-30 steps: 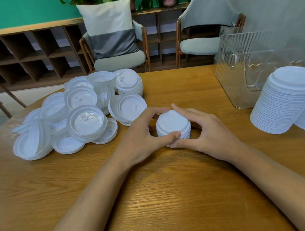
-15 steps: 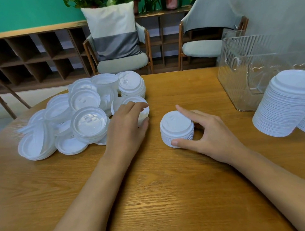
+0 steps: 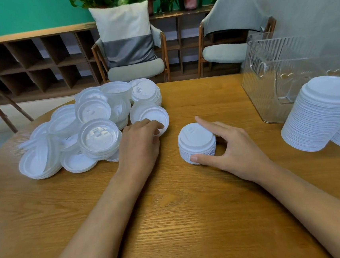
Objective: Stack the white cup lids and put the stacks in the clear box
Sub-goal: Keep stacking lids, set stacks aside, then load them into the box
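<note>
A short stack of white lids stands in the middle of the wooden table. My right hand holds it, thumb on its near side and index finger along its far edge. A loose pile of white lids lies at the left. My left hand is at the pile's right edge, with its fingers curled on the rim of a lid that lies there. The clear box stands at the back right. Two tall lid stacks stand in front of it.
Two chairs, one with a grey and white cushion, stand beyond the table's far edge. A wooden shelf unit runs along the green wall. Bare tabletop lies between and under my forearms.
My left hand let go of the short stack and moved left to the pile, where its fingers now take hold of a lid. My right hand stayed on the stack.
</note>
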{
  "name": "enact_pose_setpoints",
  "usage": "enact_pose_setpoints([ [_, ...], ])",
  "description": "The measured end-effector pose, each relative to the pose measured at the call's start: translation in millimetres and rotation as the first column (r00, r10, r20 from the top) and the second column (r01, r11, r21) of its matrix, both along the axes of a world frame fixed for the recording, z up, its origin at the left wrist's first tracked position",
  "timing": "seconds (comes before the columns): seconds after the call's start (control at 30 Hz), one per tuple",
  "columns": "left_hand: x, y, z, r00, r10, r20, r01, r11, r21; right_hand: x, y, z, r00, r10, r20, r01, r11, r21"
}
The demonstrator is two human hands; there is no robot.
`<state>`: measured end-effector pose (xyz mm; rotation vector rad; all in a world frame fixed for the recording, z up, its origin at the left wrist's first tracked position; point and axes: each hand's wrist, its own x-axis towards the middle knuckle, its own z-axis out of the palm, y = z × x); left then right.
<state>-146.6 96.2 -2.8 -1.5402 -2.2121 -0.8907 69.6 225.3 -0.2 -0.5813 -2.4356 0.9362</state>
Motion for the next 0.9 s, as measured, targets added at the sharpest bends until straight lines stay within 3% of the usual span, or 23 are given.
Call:
enact_pose_setpoints([
  [0.23, 8, -3, 5, 0.991, -0.066, 0.118, 0.053, 0.992, 0.116, -1, -1, 1, 1.0, -0.019, -0.001, 0.019, 1.0, 0.015],
  [0.47, 21, -5, 15, 0.983, -0.061, 0.176, 0.002, 0.947, 0.32, 0, 0, 1, 1.0, -0.02, 0.01, 0.02, 1.0, 0.02],
  [0.53, 24, -5, 19, 0.959, -0.07, 0.274, -0.029, 0.939, 0.341, 0, -1, 1, 1.0, -0.016, 0.01, 0.016, 1.0, 0.018],
  [0.6, 25, -5, 20, 0.904, -0.09, 0.417, -0.068, 0.934, 0.35, 0, -2, 1, 1.0, -0.015, -0.002, 0.015, 1.0, 0.011],
  [0.7, 24, -3, 20, 0.742, -0.161, 0.651, -0.088, 0.939, 0.333, 0, -3, 1, 1.0, -0.015, -0.017, 0.015, 1.0, 0.002],
  [0.9, 30, 0, 20, 0.565, -0.238, 0.79, -0.057, 0.944, 0.325, -1, -3, 1, 1.0, -0.014, -0.023, 0.015, 0.999, 0.029],
])
